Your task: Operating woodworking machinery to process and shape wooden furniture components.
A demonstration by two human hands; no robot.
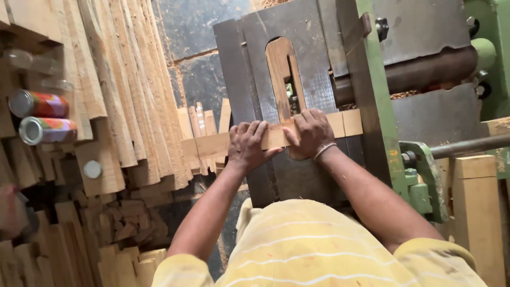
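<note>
A long wooden strip [276,137] is pressed down flat by both hands, which lie side by side on it with a small gap between them. The left hand [248,144] is laid over the strip with its fingers spread and bent across the top, and the right hand [312,133], with a pale band [324,151] at the wrist, is set just beside it with fingers curled over the strip's far edge. Neither hand is closed into a full grip; the wood is held under palms and fingers. The strip lies crosswise on the dark metal tabletop [313,58] of a machine, over the near end of a long slot [287,72], with its left end projecting past the tabletop's left edge. A green metal fence [378,101] is seen along the tabletop's right edge. Stacks of cut wooden slats [125,95] are piled to the left, and two drink cans [43,117] are lying on them. A pale wooden block [478,212] stands at the right.
</note>
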